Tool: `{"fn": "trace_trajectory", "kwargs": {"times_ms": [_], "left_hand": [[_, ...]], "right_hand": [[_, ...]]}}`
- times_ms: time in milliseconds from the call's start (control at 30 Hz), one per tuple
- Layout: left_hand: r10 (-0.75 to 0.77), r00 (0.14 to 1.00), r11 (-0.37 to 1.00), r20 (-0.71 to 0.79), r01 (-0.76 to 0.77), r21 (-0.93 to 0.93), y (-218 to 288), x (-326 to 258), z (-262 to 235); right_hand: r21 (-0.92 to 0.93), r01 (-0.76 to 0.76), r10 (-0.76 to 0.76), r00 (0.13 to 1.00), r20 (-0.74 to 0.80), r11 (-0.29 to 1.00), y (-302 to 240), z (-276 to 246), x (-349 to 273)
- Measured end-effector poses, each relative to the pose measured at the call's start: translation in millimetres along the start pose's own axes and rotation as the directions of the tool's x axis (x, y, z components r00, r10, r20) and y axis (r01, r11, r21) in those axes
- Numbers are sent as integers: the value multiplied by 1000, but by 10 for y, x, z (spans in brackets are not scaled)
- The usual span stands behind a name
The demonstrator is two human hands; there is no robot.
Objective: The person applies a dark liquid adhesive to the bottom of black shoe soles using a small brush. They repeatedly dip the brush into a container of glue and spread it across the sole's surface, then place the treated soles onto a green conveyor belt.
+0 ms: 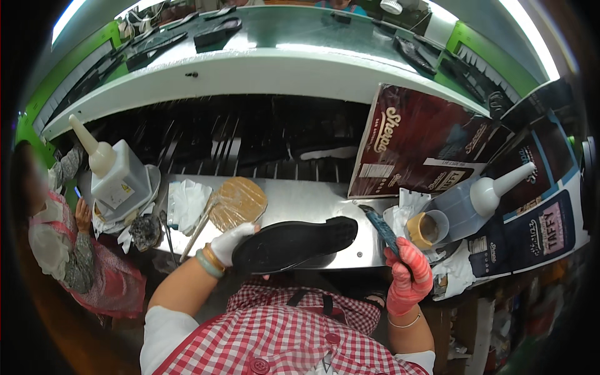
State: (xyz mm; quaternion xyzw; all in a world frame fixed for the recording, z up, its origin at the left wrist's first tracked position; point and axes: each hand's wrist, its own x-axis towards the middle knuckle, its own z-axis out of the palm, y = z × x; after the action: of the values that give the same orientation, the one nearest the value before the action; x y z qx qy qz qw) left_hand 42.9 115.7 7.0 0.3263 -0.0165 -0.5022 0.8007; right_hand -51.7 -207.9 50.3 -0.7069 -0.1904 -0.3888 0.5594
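Note:
A black shoe sole (294, 245) lies level over the bench's front edge, its heel end to the right. My left hand (230, 244), in a white glove, is closed on its toe end; most of the fingers are hidden under the sole. My right hand (409, 276), in a pink-red striped glove, is closed round a slim dark tool with a teal, stained body (379, 226). Its tip points up and left, apart from the sole; I cannot make out its exact kind. A yellow-rimmed cup (422, 230) stands just beyond my right hand.
A translucent spouted bottle (465, 206) leans by the cardboard panels (425, 144). At left are another spouted bottle (119, 178), white cloths (187, 203) and a round tan plastic-wrapped pad (239, 203). Behind runs a conveyor (281, 28) carrying shoe parts. A co-worker (69, 244) is at far left.

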Motion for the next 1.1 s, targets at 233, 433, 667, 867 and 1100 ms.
{"fn": "trace_trajectory", "kwargs": {"times_ms": [233, 433, 667, 867, 1100], "left_hand": [[519, 778, 795, 353, -591, 134, 520, -108, 771], [781, 623, 618, 48, -782, 80, 2034, 829, 1709], [928, 327, 120, 180, -717, 686, 2138, 1081, 1353], [945, 284, -320, 162, 709, 628, 3738, 279, 505], [933, 349, -217, -91, 744, 632, 4546, 295, -195]], "right_hand": [[-67, 21, -45, 922, -383, 998, -24, -52, -34], [-46, -18, 0, 932, -362, 999, -64, 75, 83], [-520, 100, -191, 974, -124, 848, -56, -207, 79], [-546, 249, -284, 959, 21, 800, 17, -138, 238], [-586, 268, -317, 948, 20, 765, 98, -145, 167]]}}
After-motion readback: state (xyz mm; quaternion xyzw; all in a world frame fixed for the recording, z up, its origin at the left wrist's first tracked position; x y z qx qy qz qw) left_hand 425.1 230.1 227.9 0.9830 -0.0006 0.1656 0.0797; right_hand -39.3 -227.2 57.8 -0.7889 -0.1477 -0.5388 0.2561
